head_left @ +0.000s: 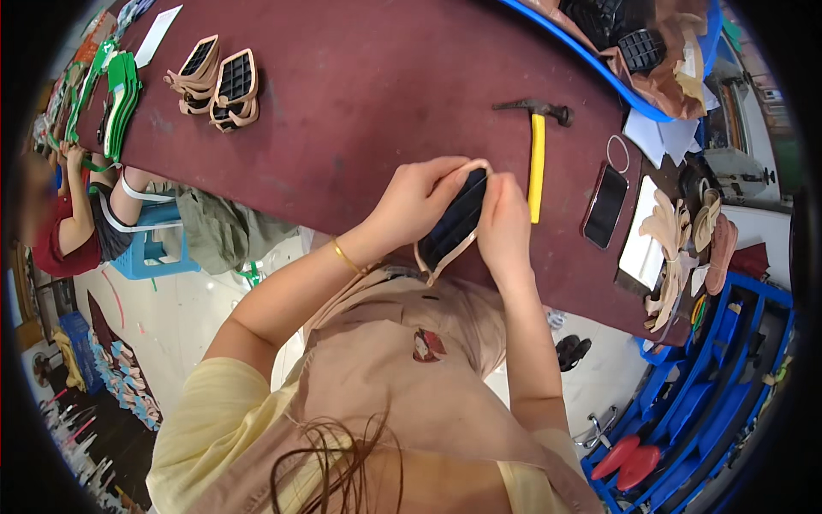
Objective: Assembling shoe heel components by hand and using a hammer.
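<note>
At the near edge of the table, both my hands hold a dark, elongated piece with a beige edge strip (452, 221). My left hand (417, 199) grips its upper left side, fingers curled and thumb near the top end. On the other side, my right hand (503, 214) pinches the beige rim close to the same end. The lower end of the piece hangs near my apron, and my fingers cover part of its upper edge. A claw hammer (537, 154) with a yellow handle lies just right of my right hand.
Stacked black gridded pieces with beige rims (235, 81) stand at the far left. A phone (604, 206) and beige straps (666, 236) lie right. A blue-rimmed bin (591, 64) is at the far right, a blue rack (711, 403) below right. Another person (73, 218) sits left beside green strips (122, 103).
</note>
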`<state>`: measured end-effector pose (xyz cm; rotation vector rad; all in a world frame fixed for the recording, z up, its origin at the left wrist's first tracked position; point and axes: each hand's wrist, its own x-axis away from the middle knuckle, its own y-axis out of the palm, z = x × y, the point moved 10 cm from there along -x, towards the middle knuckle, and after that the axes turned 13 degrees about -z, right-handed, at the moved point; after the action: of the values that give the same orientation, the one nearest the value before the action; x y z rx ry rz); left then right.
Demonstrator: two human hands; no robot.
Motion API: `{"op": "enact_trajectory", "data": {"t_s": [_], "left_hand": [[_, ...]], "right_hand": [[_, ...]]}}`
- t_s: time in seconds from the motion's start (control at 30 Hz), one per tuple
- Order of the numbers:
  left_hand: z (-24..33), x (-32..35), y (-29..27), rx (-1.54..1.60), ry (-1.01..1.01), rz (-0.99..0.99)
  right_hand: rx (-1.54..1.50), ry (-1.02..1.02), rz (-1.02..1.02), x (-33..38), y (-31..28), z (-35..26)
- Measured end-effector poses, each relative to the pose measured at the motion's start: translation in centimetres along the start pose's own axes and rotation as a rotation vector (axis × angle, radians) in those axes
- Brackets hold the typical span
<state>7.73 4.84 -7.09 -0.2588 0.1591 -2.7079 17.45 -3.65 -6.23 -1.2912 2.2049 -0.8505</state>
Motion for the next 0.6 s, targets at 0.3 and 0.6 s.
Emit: {"op": "enact_trajectory", "data": {"t_s": [0.3,0.6], "left_hand": [[-1.8,-0.2,-0.3,-0.104,-0.133,-0.069],[-3.5,-0.3,-5.9,-0.626,0.074,0.444]], "right_hand": [[0.328,-0.016,-0.354,-0.9,2.7,-1.2],[0.619,0.264,0.337,-2.4,-3.7,7.2]]}}
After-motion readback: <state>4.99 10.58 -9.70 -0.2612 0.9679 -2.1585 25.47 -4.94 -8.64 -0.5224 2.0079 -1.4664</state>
